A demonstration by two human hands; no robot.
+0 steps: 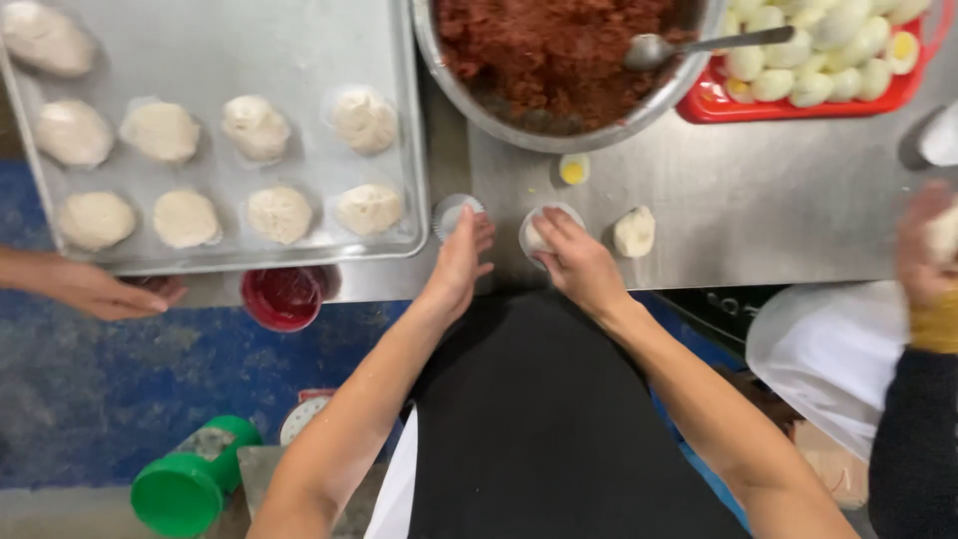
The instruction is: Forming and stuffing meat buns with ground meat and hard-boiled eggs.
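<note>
The person stands at the edge of a steel tabletop. The right hand presses down on a dough ball sitting in a white paper cup, fingers curled over it at the tabletop's near edge. The left hand lies flat and loose just left of that cup, fingertips touching an empty paper cup and gripping nothing. Just right of the filled cup rests a bare lump of dough; a halved boiled egg lies behind it. Further back stands a big metal bowl of dark red filling with a spoon in it, and to its right a red tray of egg halves. Left of the cups, a baking tray carries rows of dough pieces. Other people's hands show at the far left and far right.
</note>
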